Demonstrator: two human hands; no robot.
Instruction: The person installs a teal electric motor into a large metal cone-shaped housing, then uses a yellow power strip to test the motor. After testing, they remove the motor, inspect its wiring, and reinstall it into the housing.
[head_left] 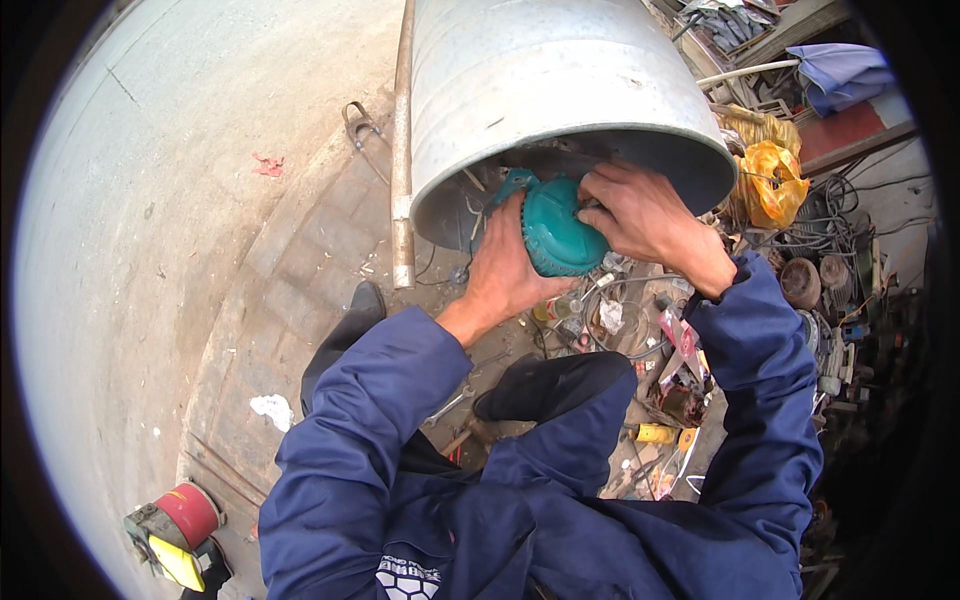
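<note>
Grey drum (560, 70) backs a teal, seemingly plastic casing (562, 235).

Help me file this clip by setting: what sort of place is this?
Probably an outdoor repair or scrap yard: a large metal cylinder, tangled dark cables at the right, and a round teal part being handled.

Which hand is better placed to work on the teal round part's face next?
Probably the right hand: its fingers are bent in at the face of the teal round part. The left hand cups the rim, so seems better placed to steady.
</note>
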